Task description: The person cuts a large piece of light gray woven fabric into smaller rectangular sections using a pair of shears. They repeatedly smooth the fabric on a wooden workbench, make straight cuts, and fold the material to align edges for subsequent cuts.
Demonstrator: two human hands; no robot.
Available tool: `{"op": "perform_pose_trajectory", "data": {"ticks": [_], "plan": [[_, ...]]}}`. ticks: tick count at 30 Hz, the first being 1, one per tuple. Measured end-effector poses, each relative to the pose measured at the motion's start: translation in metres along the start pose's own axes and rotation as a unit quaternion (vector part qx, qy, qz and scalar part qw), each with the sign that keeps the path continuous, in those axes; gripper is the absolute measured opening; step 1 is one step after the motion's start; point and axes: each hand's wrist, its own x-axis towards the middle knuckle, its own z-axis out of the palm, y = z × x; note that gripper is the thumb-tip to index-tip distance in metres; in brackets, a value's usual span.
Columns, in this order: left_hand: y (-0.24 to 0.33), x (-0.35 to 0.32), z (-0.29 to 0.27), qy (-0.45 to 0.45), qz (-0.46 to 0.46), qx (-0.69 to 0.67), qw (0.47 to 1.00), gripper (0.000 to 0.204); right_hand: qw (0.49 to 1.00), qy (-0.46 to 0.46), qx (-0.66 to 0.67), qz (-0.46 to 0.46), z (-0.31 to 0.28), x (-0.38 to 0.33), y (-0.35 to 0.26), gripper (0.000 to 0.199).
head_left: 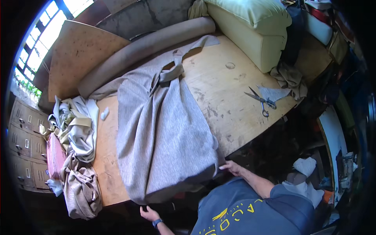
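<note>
A large piece of grey woven fabric (168, 133) lies lengthwise over the wooden table (105, 176), its near end reaching past the front edge. Deep folds run along its left part, and the far end is bunched and twisted. At the near left corner, my left hand (150, 214) has its fingers closed at the hem, a dark watch on the wrist. My right hand (234, 167) pinches the near right corner between thumb and fingers. Between the two hands the hem stretches across, with shadow beneath it.
A thick fabric roll (149, 51) lies along the back beside a leaning wooden board (78, 55). Scissors (263, 101) rest by a scrap (274, 94) at right. A pale green cushioned seat (250, 31) stands behind. Heaped cloths (80, 125) cover the left edge, near metal lockers (27, 145).
</note>
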Motion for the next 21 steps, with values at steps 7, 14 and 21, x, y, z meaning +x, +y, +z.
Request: {"op": "perform_pose_trajectory", "data": {"ticks": [7, 14, 21], "plan": [[0.15, 0.036, 0.024, -0.053, 0.153, -0.092, 0.982, 0.046, 0.996, 0.016, -0.012, -0.085, -0.017, -0.078, -0.066, 0.032], [0.185, 0.057, 0.107, -0.077, 0.167, 0.127, 0.975, 0.036, 0.968, 0.196, -0.087, -0.132, -0.072, -0.074, -0.044, 0.035], [0.185, 0.171, 0.144, 0.043, 0.167, -0.093, 0.981, 0.03, 0.918, 0.117, -0.165, -0.341, -0.03, -0.051, -0.198, 0.018]]}}
